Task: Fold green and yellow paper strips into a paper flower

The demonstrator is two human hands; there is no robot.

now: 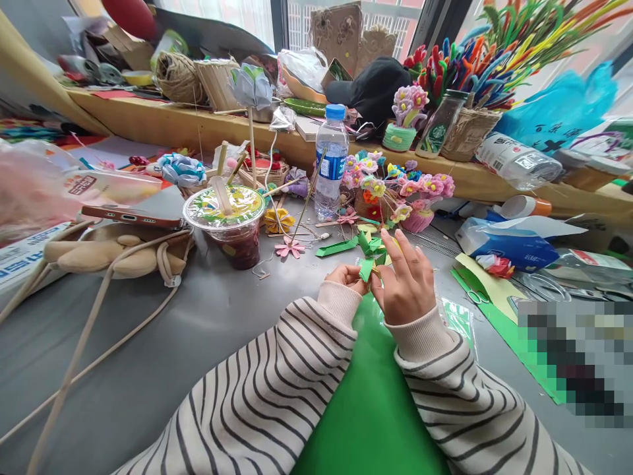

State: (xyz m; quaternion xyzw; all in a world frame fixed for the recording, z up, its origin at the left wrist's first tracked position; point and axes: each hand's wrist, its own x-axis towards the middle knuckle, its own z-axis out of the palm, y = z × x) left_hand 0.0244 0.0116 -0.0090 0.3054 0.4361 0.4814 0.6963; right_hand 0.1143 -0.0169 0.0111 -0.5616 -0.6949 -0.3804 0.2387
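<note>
A green folded-paper piece (367,265) with pointed, leaf-like ends is held up in front of me, between my two hands. My left hand (346,278) is closed, its fingertips pinching the lower left side of the paper. From the right, my right hand (411,280) grips the same piece at thumb and forefinger, the other fingers raised and stretched. Something thin and yellowish shows by the right thumb, too small to name. Just beyond lies a green paper strip (337,248), and a pink paper flower (289,247) is to its left.
A lidded cup with a dark drink (242,247) and a water bottle (330,191) stand ahead. Bundled craft flowers (395,181) sit beyond my hands. At left lies a beige bag (119,254) with a phone (131,216) on it. Scissors (477,297) rest on green paper at right.
</note>
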